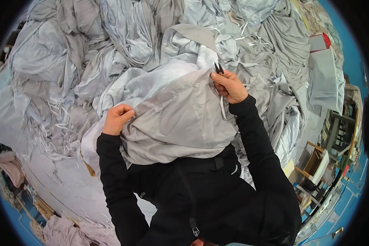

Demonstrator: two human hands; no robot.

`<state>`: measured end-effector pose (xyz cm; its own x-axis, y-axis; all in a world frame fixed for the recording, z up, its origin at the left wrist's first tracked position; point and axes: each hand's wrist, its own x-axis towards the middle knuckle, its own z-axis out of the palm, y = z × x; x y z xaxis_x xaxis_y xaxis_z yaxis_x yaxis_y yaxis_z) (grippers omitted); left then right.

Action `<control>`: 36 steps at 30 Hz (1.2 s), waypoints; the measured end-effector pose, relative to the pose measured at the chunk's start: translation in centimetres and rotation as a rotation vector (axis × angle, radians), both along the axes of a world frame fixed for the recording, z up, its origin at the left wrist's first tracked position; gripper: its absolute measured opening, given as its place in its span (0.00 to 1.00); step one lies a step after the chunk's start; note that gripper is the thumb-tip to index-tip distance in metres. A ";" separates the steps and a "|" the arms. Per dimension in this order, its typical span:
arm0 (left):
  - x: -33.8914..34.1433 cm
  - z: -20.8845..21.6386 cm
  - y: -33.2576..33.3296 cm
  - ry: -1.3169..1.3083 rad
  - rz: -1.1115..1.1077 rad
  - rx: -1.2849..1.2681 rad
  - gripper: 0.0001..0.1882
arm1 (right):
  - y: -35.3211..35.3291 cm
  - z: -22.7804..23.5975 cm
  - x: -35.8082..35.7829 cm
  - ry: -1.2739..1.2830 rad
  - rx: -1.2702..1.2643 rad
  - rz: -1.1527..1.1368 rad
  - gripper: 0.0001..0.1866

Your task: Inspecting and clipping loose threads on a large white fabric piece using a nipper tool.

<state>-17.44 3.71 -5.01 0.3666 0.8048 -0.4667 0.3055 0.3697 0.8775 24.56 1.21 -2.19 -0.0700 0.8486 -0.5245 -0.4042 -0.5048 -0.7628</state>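
Observation:
A large piece of grey cloth (184,119) with a seamed edge stretches between my two hands, its lower part hanging down against my body. My left hand (118,119) is closed, pinching the cloth near its left end. In my right hand (232,87) is a pair of small dark thread snips (219,68), blades pointing up and a little apart. The thumb and fingers of that hand also grip the cloth's upper right corner. A narrow white strip (222,107) hangs just below my right hand. The snips' handles are hidden in my palm.
Heaps of grey and pale blue cloth (123,33) surround the work, with white ties (59,112) at left. A white marbled table surface (55,180) shows at lower left. On the right are a folded pale pack (324,80), a red box (319,42) and a wooden drawer (313,162).

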 end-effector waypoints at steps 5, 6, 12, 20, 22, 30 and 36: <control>-0.3 -0.7 -0.5 -0.051 0.129 0.093 0.03 | 0.1 0.5 0.0 -0.009 0.013 -0.053 0.10; -0.4 -0.8 -0.5 -0.056 0.168 0.125 0.03 | 0.1 0.7 0.1 -0.004 0.003 -0.065 0.11; -1.6 -0.9 0.0 -0.153 0.216 0.171 0.03 | 0.2 0.2 1.2 0.034 0.088 -0.028 0.11; -0.1 1.6 -1.1 -0.093 0.264 0.088 0.07 | 0.1 1.3 1.0 -0.063 0.107 -0.021 0.10; -0.4 1.6 -1.6 -0.067 0.246 0.123 0.08 | 0.2 1.5 0.8 -0.215 0.210 0.061 0.07; 1.4 12.4 -4.8 0.338 0.235 1.029 0.09 | 1.9 9.1 2.2 -0.603 0.887 -0.374 0.06; 4.6 9.7 -10.1 0.472 0.057 1.476 0.15 | -0.7 4.3 5.5 -0.512 0.726 -0.328 0.10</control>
